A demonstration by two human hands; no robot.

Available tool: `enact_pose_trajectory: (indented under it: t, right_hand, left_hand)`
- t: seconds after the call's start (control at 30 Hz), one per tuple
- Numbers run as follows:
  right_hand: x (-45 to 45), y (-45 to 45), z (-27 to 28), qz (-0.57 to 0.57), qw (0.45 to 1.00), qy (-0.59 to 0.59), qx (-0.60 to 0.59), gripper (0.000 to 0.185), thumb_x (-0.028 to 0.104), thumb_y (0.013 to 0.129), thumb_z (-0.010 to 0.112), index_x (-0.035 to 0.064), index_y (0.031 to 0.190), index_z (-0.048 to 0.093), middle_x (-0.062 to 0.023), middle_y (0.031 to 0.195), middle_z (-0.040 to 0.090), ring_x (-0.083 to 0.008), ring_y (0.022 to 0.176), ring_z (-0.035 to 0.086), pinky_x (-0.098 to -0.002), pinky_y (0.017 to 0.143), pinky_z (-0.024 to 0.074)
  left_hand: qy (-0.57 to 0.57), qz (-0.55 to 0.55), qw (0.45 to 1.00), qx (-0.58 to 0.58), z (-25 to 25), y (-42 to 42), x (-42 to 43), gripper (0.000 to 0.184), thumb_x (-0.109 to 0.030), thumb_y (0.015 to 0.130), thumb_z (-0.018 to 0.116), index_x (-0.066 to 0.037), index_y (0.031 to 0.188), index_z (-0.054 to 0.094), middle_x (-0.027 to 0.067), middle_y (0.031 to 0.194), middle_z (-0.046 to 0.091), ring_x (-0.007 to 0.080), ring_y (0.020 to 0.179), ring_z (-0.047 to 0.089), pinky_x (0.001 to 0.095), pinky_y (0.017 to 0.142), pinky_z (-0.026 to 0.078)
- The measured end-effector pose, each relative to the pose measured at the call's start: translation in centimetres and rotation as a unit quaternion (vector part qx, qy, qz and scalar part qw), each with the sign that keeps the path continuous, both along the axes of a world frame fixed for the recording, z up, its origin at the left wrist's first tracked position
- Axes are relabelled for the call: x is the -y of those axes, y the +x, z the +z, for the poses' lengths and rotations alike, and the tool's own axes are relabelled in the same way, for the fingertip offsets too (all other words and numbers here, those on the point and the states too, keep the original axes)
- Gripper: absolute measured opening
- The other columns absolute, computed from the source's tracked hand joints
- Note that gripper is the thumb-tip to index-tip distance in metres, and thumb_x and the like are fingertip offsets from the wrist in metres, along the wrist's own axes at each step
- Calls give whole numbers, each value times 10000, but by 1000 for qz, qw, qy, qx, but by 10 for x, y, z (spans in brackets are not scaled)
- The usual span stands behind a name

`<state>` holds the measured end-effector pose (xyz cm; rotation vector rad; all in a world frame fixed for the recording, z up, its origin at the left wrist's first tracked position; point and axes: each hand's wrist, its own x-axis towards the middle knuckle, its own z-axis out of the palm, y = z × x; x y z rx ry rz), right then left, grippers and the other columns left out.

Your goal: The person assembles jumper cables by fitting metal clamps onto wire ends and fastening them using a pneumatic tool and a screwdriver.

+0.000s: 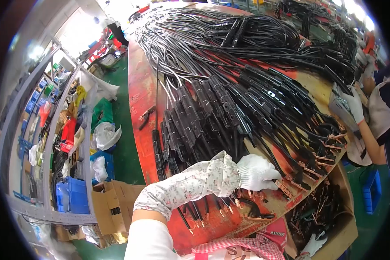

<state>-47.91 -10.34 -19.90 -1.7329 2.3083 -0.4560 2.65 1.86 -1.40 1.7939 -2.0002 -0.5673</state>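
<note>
My left hand, in a white knitted glove (258, 173) below a pale floral sleeve (188, 184), reached in from the lower left to just below the centre of the frame. Its fingers were curled narrow beside a copper-coloured clamp end (284, 189) near the table's lower right edge; I could not tell whether they gripped it. My right hand, also in a white glove (315, 244), was low at the lower right, by an open cardboard box of black and copper-coloured parts (320, 208); I could not tell whether it held anything.

Black cables with long ribbed black sections (195, 117) lay in a dense bundle from the upper left to the right of a worn red table (141, 93), many with their bare copper-coloured ends towards me. One ribbed black piece (156, 149) lay along the bundle's left side, below a small black clamp (147, 118).

At the right edge, a co-worker's white-gloved hand (355, 104) was near the cables. Metal shelving (86, 160) with a blue plastic bin (73, 195) stood on the left, over a green floor (122, 78)
</note>
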Motion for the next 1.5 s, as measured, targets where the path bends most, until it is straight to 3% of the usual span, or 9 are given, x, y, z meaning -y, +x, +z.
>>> enact_pose_trajectory:
  t: [0.13, 0.23, 0.33, 0.37, 0.43, 0.53, 0.73, 1.07, 1.5]
  right_hand:
    - [-4, 0, 28, -162, 869, 240, 402, 380, 463, 859, 770, 175, 754, 547, 13, 564, 475, -144, 412, 415, -261, 326, 300]
    - [-6, 31, 69, -167, 738, 312, 575, 472, 400, 946, 693, 242, 627, 383, 85, 577, 432, -56, 434, 357, -216, 358, 256]
    - [-6, 63, 81, 63, 613, 220, 756, 436, 389, 1023, 547, 125, 1370, 548, 12, 849, 649, -131, 630, 596, -262, 542, 493]
    - [-13, 124, 114, -62, 673, 110, 729, 413, 478, 1042, 496, 140, 1251, 605, 58, 615, 528, -77, 400, 472, -236, 279, 307]
    - [-1, 165, 141, -131, 398, 108, 902, 555, 494, 1032, 496, 99, 1420, 534, 66, 607, 387, -69, 399, 322, -244, 335, 295]
    - [31, 195, 131, 255, 145, 235, 926, 509, 386, 1040, 499, 57, 1428, 517, 30, 644, 373, -106, 493, 354, -275, 433, 339]
    - [-5, 291, 234, 284, 434, 95, 850, 247, 215, 879, 573, 82, 1087, 558, -22, 626, 407, -134, 486, 331, -329, 502, 334]
    - [-21, 331, 215, 366, 496, 20, 787, 392, -93, 871, 663, 75, 1197, 525, -72, 892, 657, -173, 783, 671, -319, 704, 568]
    - [-19, 322, 212, 472, 574, -8, 669, 418, 68, 896, 648, 96, 1291, 515, -52, 706, 504, -186, 605, 483, -342, 513, 402]
  left_hand:
    - [31, 29, 998, 53, 14, -3, -2, 330, -408, 893, 666, -196, 1144, 692, 40, 923, 724, 307, 844, 705, 440, 657, 566]
    - [-34, -12, 999, 36, 3, -1, -3, 314, -395, 887, 679, -209, 1140, 698, 37, 922, 725, 294, 850, 707, 428, 655, 565]
    - [-20, 9, 999, 24, 2, -4, -1, 294, -393, 880, 691, -223, 1120, 707, 34, 922, 726, 282, 856, 709, 418, 653, 564]
    - [-40, 11, 999, 19, -2, -4, -2, 280, -399, 880, 692, -232, 1103, 715, 30, 940, 721, 278, 863, 708, 412, 658, 563]
    - [-45, 2, 999, 16, 1, -3, -4, 277, -397, 879, 693, -231, 1100, 715, 30, 951, 717, 277, 860, 706, 410, 660, 562]
    - [-63, -5, 998, 10, -4, -3, -7, 265, -391, 879, 698, -218, 1079, 711, 40, 937, 695, 276, 839, 700, 406, 653, 559]
    - [-149, 30, 986, 67, -8, -8, -4, 206, -303, 839, 748, -156, 973, 693, 41, 749, 662, 267, 664, 679, 381, 557, 527]
    - [-101, 23, 988, 113, -2, -9, -2, 210, -291, 790, 781, -148, 904, 676, 26, 666, 637, 250, 582, 649, 363, 506, 483]
    - [-75, 30, 991, 107, 0, -9, 0, 220, -323, 790, 762, -151, 894, 673, 51, 633, 619, 281, 579, 637, 390, 508, 479]
